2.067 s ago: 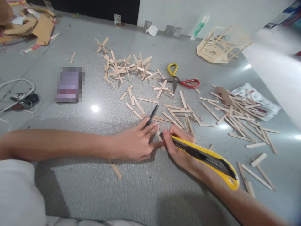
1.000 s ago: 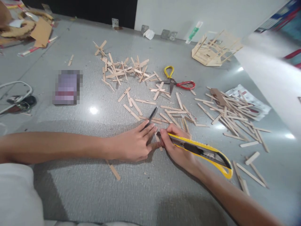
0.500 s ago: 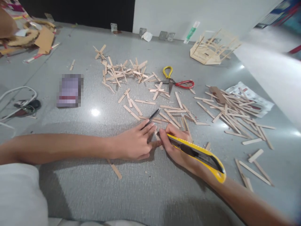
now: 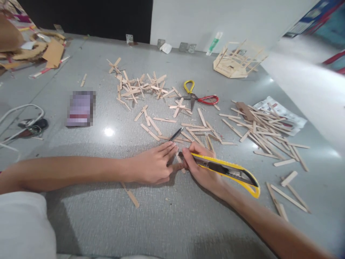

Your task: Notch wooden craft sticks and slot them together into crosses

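My right hand [image 4: 201,163] is closed around a yellow utility knife [image 4: 229,171], its handle slanting back over my wrist. The blade end points left, low over a small wooden craft stick [image 4: 180,162] on the table. From the other side my left hand [image 4: 159,163] presses that stick down with its thumb and fingertips. A dark pen [image 4: 176,133] juts out past the left fingers; whether they grip it is hidden. Notched craft sticks [image 4: 149,132] lie scattered just beyond both hands, and another stick [image 4: 132,198] lies below my left wrist.
Scissors [image 4: 192,97] with yellow and red handles lie open behind the sticks. A pile of craft sticks [image 4: 265,131] partly covers a white packet at right. Farther back stands a wooden stick frame [image 4: 233,66]. A pixelated purple box [image 4: 80,108] and a white cable [image 4: 24,108] are left.
The view has shifted slightly. The utility knife's handle end has tipped a little flatter, while both hands stay at the same craft stick.
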Demonstrator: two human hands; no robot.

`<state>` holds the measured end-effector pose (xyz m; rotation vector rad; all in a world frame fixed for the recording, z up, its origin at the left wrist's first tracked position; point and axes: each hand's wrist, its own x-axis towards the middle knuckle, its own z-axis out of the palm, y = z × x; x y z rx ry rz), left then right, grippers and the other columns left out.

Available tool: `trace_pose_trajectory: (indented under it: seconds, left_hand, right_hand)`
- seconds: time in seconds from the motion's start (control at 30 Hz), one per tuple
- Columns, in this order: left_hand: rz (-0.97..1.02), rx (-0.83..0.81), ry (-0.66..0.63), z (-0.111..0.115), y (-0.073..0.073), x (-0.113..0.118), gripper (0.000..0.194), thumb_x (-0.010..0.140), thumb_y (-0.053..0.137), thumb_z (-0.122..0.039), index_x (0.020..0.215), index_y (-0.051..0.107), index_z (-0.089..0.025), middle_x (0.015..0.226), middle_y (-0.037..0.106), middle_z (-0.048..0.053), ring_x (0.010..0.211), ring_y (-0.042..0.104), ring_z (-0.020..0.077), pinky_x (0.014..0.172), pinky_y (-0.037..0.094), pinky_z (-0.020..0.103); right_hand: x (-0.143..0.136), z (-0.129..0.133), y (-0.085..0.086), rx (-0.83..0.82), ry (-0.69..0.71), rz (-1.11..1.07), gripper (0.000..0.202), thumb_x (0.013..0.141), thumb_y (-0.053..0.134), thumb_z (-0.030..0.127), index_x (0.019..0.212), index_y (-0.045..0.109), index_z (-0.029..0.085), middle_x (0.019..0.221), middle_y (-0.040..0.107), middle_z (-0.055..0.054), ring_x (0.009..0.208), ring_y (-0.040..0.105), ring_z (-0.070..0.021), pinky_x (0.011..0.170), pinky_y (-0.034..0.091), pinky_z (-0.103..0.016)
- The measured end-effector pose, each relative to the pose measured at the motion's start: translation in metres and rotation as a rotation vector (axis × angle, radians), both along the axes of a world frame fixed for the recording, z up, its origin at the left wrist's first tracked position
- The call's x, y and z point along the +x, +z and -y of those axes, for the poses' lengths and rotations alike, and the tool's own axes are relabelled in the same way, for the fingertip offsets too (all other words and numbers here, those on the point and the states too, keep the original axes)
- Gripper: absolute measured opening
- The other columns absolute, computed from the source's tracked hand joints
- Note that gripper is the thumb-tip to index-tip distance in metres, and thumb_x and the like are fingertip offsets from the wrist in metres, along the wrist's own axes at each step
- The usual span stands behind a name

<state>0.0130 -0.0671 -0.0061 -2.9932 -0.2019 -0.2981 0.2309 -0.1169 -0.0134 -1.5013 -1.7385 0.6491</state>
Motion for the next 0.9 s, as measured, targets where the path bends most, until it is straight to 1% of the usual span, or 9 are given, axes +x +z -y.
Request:
trace_pose_trajectory:
  seconds: [0.1, 0.27, 0.37, 0.57, 0.77, 0.9]
  left_hand:
    - [0.003, 0.015, -0.012, 0.001, -0.002, 0.0, 0.063, 0.097, 0.061, -0.037, 0.147, 0.052, 0.001, 0.138, 0.062, 0.032, 0.135, 0.06, 0.0376, 0.121, 0.038, 0.05]
    - [0.047, -0.039, -0.012, 0.001, -0.004, 0.0, 0.062, 0.095, 0.065, -0.033, 0.145, 0.054, 0.003, 0.138, 0.061, 0.034, 0.136, 0.059, 0.038, 0.122, 0.037, 0.051]
    - [0.054, -0.039, -0.013, 0.001, -0.004, 0.0, 0.063, 0.095, 0.067, -0.033, 0.145, 0.054, 0.002, 0.138, 0.062, 0.034, 0.135, 0.06, 0.0376, 0.122, 0.037, 0.05]
    - [0.068, -0.028, -0.011, 0.001, -0.001, 0.001, 0.063, 0.093, 0.067, -0.034, 0.141, 0.057, 0.006, 0.133, 0.064, 0.035, 0.132, 0.061, 0.0388, 0.121, 0.038, 0.05]
    - [0.013, 0.036, 0.038, 0.003, 0.001, 0.001, 0.062, 0.096, 0.061, -0.043, 0.141, 0.059, 0.0, 0.135, 0.066, 0.03, 0.133, 0.061, 0.037, 0.121, 0.036, 0.049]
    - [-0.008, 0.054, 0.05, 0.004, 0.004, 0.001, 0.061, 0.097, 0.06, -0.043, 0.141, 0.059, -0.001, 0.135, 0.066, 0.029, 0.134, 0.061, 0.0366, 0.121, 0.035, 0.049]
  right_hand:
    - [-0.001, 0.0, 0.002, -0.054, 0.003, -0.011, 0.044, 0.104, 0.055, 0.046, 0.067, 0.049, 0.024, 0.057, 0.059, 0.004, 0.053, 0.055, -0.0159, 0.058, 0.043, -0.033]
    - [-0.002, 0.0, 0.004, -0.076, -0.001, -0.001, 0.043, 0.103, 0.056, 0.048, 0.068, 0.048, 0.024, 0.057, 0.057, 0.004, 0.054, 0.053, -0.0159, 0.058, 0.042, -0.033]
    - [-0.002, 0.0, 0.004, -0.036, 0.001, 0.049, 0.042, 0.104, 0.056, 0.046, 0.069, 0.047, 0.024, 0.057, 0.054, 0.005, 0.054, 0.051, -0.0152, 0.059, 0.041, -0.033]
    - [-0.006, 0.0, 0.011, 0.063, 0.059, 0.11, 0.041, 0.104, 0.055, 0.038, 0.067, 0.044, 0.024, 0.057, 0.048, 0.006, 0.05, 0.044, -0.0135, 0.053, 0.036, -0.032]
    - [-0.008, -0.001, 0.013, 0.085, 0.081, 0.124, 0.042, 0.104, 0.052, 0.037, 0.065, 0.041, 0.025, 0.052, 0.048, 0.006, 0.045, 0.041, -0.013, 0.049, 0.034, -0.031]
    - [-0.008, -0.001, 0.013, 0.087, 0.104, 0.136, 0.041, 0.105, 0.05, 0.035, 0.065, 0.041, 0.025, 0.052, 0.048, 0.006, 0.045, 0.041, -0.0125, 0.049, 0.035, -0.03]
